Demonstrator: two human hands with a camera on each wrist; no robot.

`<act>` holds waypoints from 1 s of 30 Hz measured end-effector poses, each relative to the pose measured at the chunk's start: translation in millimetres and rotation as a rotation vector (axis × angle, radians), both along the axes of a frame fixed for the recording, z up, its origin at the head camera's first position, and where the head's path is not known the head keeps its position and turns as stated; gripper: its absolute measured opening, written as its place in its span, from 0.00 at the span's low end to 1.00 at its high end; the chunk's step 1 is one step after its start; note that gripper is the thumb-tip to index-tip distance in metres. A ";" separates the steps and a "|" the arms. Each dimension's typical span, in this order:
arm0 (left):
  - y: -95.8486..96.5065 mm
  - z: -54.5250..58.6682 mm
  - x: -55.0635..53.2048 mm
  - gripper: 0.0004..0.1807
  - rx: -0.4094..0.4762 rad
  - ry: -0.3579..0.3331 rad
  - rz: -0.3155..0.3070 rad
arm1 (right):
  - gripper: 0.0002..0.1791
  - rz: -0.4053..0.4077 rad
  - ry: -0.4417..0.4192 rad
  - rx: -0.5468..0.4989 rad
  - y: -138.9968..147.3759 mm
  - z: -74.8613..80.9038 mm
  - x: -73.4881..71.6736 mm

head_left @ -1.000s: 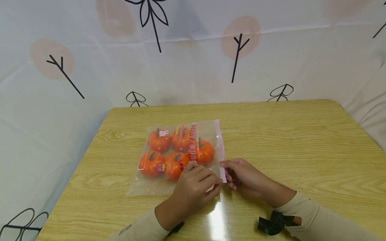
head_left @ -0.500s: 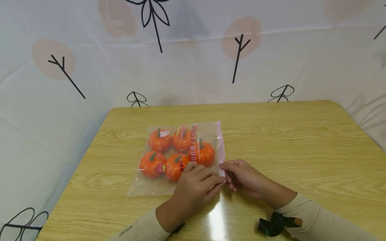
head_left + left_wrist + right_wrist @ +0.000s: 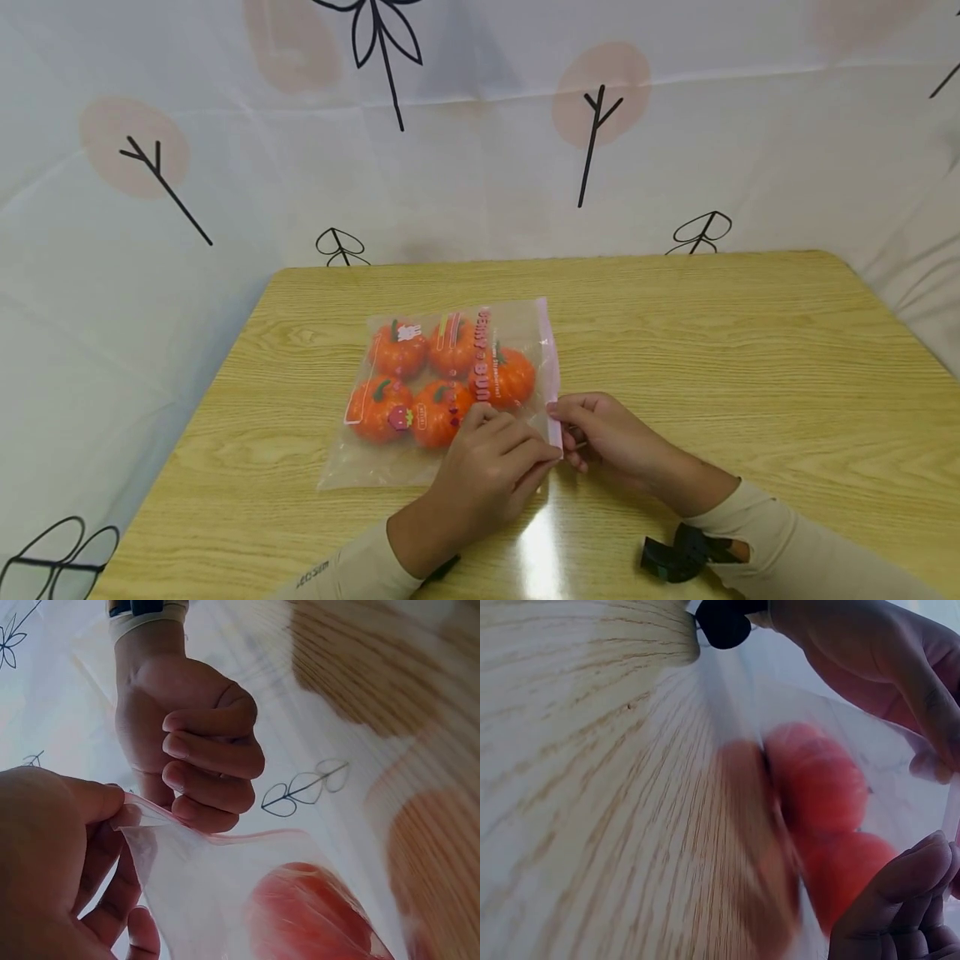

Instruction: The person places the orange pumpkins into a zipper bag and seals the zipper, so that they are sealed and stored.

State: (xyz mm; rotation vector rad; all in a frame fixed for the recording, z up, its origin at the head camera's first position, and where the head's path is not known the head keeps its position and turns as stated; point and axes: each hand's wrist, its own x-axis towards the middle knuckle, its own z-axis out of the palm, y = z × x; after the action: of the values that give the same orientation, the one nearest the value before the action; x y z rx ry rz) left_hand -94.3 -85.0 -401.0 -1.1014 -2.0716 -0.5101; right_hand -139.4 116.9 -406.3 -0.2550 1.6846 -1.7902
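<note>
A clear zip bag [image 3: 375,471] with pink print lies on the table, its pink zip edge [image 3: 549,350] facing right. Inside it are several orange toy pumpkins [image 3: 381,408] with green stems. My left hand [image 3: 483,471] reaches across the bag's near side and pinches the near corner of the zip edge between thumb and forefinger. Just beyond that corner, my right hand [image 3: 611,437] pinches the same edge, thumb on top and the other fingers curled. In the left wrist view, the bag's mouth corner [image 3: 139,817] is lifted between the two hands.
The wood-grain table [image 3: 712,350] extends to both sides of the bag. Behind it hangs a white cloth [image 3: 480,183] printed with plants. A black wrist strap [image 3: 682,554] hangs below the right sleeve.
Both hands keep pinching the zip edge and shift only slightly. The left fingertips have edged a little right, to the corner of the zip edge.
</note>
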 end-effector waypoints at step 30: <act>-0.3 0.2 0.9 0.03 -0.075 -0.030 -0.070 | 0.17 -0.051 0.041 0.109 6.2 -6.4 -13.3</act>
State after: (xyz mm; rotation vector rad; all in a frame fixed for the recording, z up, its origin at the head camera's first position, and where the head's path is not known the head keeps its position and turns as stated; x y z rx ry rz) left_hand -93.4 -85.3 -400.8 -1.2206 -2.0988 -0.4884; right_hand -152.7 123.1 -412.7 -0.2040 1.8268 -1.7334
